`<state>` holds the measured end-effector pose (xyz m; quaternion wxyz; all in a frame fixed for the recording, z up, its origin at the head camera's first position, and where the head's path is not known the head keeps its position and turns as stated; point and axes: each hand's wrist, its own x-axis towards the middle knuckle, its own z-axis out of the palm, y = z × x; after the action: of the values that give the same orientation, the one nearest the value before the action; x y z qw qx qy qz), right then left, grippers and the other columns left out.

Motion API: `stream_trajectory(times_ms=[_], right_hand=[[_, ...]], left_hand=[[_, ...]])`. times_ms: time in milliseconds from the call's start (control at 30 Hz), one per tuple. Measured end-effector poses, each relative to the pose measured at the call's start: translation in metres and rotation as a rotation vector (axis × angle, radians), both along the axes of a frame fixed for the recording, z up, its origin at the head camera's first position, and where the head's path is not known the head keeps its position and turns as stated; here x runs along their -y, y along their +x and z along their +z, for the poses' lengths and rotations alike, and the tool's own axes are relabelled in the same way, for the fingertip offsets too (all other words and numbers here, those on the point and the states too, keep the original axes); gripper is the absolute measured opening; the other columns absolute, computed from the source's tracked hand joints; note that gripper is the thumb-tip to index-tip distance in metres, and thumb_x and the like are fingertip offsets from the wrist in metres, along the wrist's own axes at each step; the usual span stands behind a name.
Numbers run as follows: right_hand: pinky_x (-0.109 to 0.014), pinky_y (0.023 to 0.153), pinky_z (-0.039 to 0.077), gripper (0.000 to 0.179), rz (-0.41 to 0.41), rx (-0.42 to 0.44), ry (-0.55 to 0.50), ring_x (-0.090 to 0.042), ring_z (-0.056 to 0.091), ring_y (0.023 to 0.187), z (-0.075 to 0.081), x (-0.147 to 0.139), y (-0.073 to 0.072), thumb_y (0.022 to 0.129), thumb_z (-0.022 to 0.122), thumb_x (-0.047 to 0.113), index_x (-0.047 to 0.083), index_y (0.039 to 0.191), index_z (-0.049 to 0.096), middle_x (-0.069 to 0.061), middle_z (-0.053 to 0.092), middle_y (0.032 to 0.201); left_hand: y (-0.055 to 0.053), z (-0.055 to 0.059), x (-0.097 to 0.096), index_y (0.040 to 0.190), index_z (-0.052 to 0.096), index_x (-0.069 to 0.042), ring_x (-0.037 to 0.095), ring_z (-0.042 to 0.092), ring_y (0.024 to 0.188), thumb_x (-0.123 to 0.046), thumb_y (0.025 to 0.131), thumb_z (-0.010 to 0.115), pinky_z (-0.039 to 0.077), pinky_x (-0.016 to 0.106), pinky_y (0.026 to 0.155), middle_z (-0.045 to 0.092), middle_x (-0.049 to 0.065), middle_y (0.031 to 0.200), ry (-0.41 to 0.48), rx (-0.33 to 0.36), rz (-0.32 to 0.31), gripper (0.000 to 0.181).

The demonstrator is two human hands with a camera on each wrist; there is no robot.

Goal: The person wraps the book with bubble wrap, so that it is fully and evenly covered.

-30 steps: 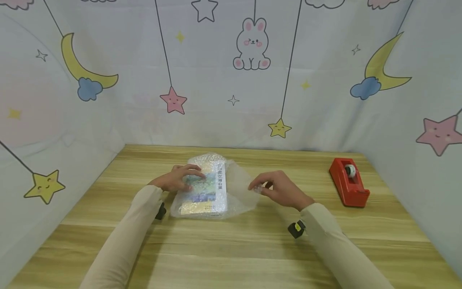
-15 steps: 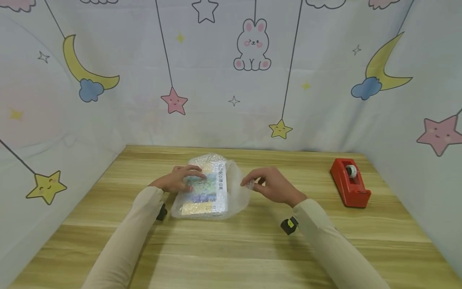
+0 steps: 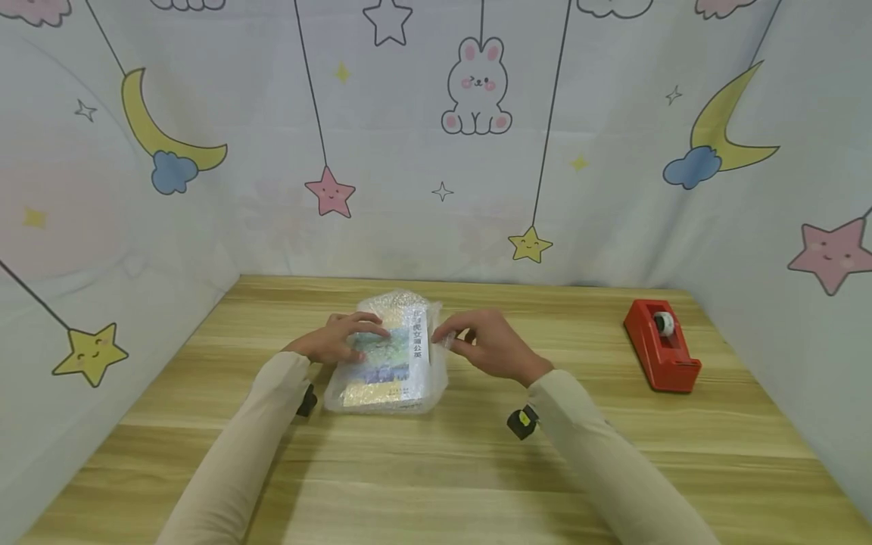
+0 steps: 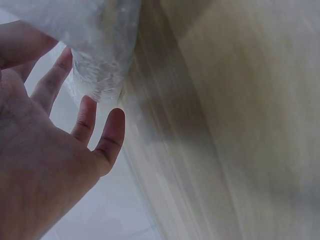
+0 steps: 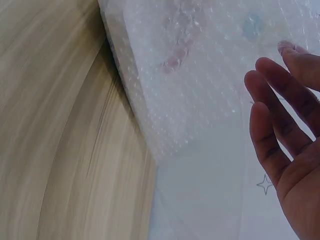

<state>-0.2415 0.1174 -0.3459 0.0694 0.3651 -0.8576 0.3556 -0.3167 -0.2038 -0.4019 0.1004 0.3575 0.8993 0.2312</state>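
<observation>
A book (image 3: pixel 417 378) with a green, blue and yellow cover lies inside clear bubble wrap (image 3: pixel 437 390), left of the table's middle in the head view. My left hand (image 3: pixel 334 338) rests with spread fingers over the wrapped book's left side. On the other side, my right hand (image 3: pixel 492 346) pinches the wrap's loose right edge between thumb and forefinger, close by the book's spine side. The right wrist view has the bubble wrap (image 5: pixel 185 90) raised as a sheet, its other fingers (image 5: pixel 262 127) standing loosely apart. In the left wrist view, the fingers (image 4: pixel 111 135) lie beside the wrap's edge.
A red tape dispenser (image 3: pixel 661 348) with a roll of tape stands at the right of the wooden table (image 3: pixel 436 484). Behind and at both sides hang white cloth walls (image 3: pixel 409 242) printed with moons, stars and a rabbit.
My right hand has moved left, drawing the bubble wrap's loose edge from out on the right to the book's right side. My left hand has stayed on the book.
</observation>
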Motion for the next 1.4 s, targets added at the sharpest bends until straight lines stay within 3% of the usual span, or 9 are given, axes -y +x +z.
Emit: stream_trajectory(times_ms=[367, 567, 700, 867, 1033, 1267, 1400], right_hand=[[-0.020, 0.069, 0.054, 0.020, 0.025, -0.007, -0.022, -0.010, 0.065, 0.085, -0.011, 0.034, -0.006, 0.097, 0.061, 0.005, 0.014, 0.103, 0.077, -0.001, 0.077, 0.105], [-0.016, 0.060, 0.049, 0.018, 0.061, -0.048, -0.018, -0.009, 0.065, 0.079, -0.018, 0.056, -0.008, 0.097, 0.062, 0.004, 0.011, 0.103, 0.077, -0.001, 0.077, 0.101], [-0.020, 0.062, 0.052, 0.016, 0.053, -0.073, 0.002, -0.011, 0.069, 0.081, -0.023, 0.070, -0.008, 0.097, 0.063, 0.005, 0.010, 0.102, 0.077, -0.003, 0.078, 0.100], [-0.028, 0.077, 0.057, 0.014, -0.018, -0.159, 0.074, -0.011, 0.072, 0.085, -0.030, 0.087, -0.004, 0.097, 0.064, 0.009, 0.013, 0.100, 0.077, -0.001, 0.078, 0.097], [-0.019, 0.067, 0.051, 0.018, -0.091, -0.208, 0.160, -0.008, 0.070, 0.078, -0.038, 0.104, 0.003, 0.097, 0.062, 0.010, 0.017, 0.099, 0.079, 0.004, 0.079, 0.095], [-0.025, 0.070, 0.055, 0.019, -0.139, -0.230, 0.289, -0.013, 0.073, 0.086, -0.049, 0.115, 0.008, 0.097, 0.062, 0.013, 0.020, 0.098, 0.080, 0.006, 0.078, 0.095], [-0.024, 0.065, 0.054, 0.020, -0.177, -0.243, 0.321, -0.013, 0.072, 0.083, -0.056, 0.120, 0.009, 0.097, 0.061, 0.013, 0.022, 0.097, 0.080, 0.007, 0.077, 0.092]], left_hand=[[0.002, 0.000, 0.000, 0.139, 0.059, -0.011, 0.051, 0.025, 0.143, -0.004, 0.091, 0.065, 0.018, 0.071, 0.110, 0.037, 0.022, 0.157, -0.017, 0.012, 0.024, 0.049], [0.004, 0.002, 0.002, 0.139, 0.058, -0.010, 0.054, 0.026, 0.140, -0.005, 0.092, 0.065, 0.027, 0.072, 0.106, 0.034, 0.024, 0.158, -0.022, 0.025, 0.029, 0.047], [0.005, 0.002, 0.003, 0.139, 0.058, -0.008, 0.055, 0.026, 0.138, -0.007, 0.093, 0.066, 0.031, 0.072, 0.104, 0.033, 0.024, 0.158, -0.024, 0.037, 0.040, 0.047], [0.005, 0.003, 0.002, 0.140, 0.057, -0.007, 0.055, 0.027, 0.137, -0.011, 0.093, 0.067, 0.032, 0.072, 0.103, 0.035, 0.023, 0.157, -0.027, 0.024, 0.039, 0.047], [0.004, 0.000, 0.003, 0.139, 0.058, -0.008, 0.055, 0.029, 0.136, -0.008, 0.093, 0.066, 0.032, 0.072, 0.104, 0.036, 0.022, 0.157, -0.021, 0.014, 0.033, 0.047], [0.000, 0.000, 0.002, 0.138, 0.060, -0.011, 0.052, 0.032, 0.137, -0.004, 0.089, 0.068, 0.026, 0.070, 0.107, 0.041, 0.021, 0.154, -0.020, -0.020, 0.009, 0.050], [0.000, 0.000, 0.000, 0.137, 0.061, -0.011, 0.051, 0.033, 0.138, -0.004, 0.088, 0.069, 0.025, 0.069, 0.108, 0.042, 0.022, 0.154, -0.028, -0.034, 0.003, 0.050]])
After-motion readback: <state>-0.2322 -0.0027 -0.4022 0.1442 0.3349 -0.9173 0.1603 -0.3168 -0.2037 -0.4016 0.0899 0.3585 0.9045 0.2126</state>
